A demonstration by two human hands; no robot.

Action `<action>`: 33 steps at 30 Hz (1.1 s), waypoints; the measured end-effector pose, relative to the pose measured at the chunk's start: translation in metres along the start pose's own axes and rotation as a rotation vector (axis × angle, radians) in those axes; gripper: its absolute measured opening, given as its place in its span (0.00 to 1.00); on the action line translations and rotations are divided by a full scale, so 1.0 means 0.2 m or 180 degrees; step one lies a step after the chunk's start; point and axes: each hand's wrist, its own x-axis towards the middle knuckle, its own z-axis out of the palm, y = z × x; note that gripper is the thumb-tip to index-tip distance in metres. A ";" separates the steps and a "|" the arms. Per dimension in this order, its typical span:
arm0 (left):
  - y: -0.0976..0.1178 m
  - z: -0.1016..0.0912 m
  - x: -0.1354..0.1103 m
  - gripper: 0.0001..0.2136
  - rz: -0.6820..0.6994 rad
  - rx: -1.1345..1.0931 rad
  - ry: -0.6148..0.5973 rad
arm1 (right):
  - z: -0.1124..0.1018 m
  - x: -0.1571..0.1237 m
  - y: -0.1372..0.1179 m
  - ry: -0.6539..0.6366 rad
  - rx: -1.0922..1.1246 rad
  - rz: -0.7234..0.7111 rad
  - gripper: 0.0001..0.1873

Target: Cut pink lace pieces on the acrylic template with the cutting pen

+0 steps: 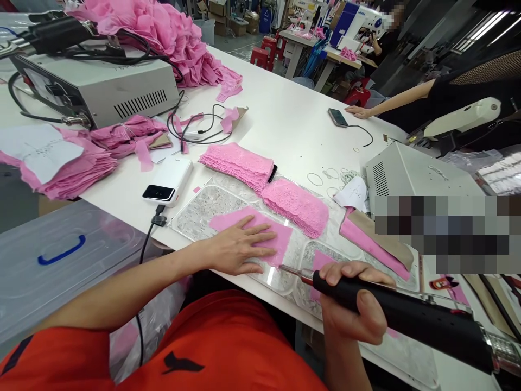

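Note:
My left hand (240, 247) lies flat with fingers spread on a single pink fabric piece (280, 239), pressing it on a clear tray-like plate (195, 209). My right hand (354, 304) is wrapped round a black handheld ultrasonic welder (407, 315). Its thin metal tip meets the lower edge of the pink piece, just right of my left hand. Behind the piece sit two stacks of pink lace fabric, a left stack (238, 165) and a right stack (297, 206). Another bit of pink fabric (321, 259) lies under the plate near the tool.
A white power bank (169, 182) with a cable stands at the left. Grey generator boxes stand at the far left (130, 89) and right (415, 179). A big pink fabric heap (163, 38) lies at the back. Across the table, another person's hand (358, 112) rests near a phone (337, 118).

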 end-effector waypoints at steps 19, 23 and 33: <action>-0.21 -0.20 -0.28 0.23 -0.0753 0.0231 0.0173 | 0.20 0.04 0.04 0.0187 0.0070 0.0044 0.19; -0.25 -0.22 -0.27 0.24 -0.0732 0.0064 -0.0038 | 0.31 0.03 0.08 0.0059 0.0108 0.0095 0.18; -0.32 -0.23 -0.24 0.24 -0.0760 -0.0294 -0.0216 | 0.48 0.00 0.14 -0.0360 0.0166 0.0244 0.16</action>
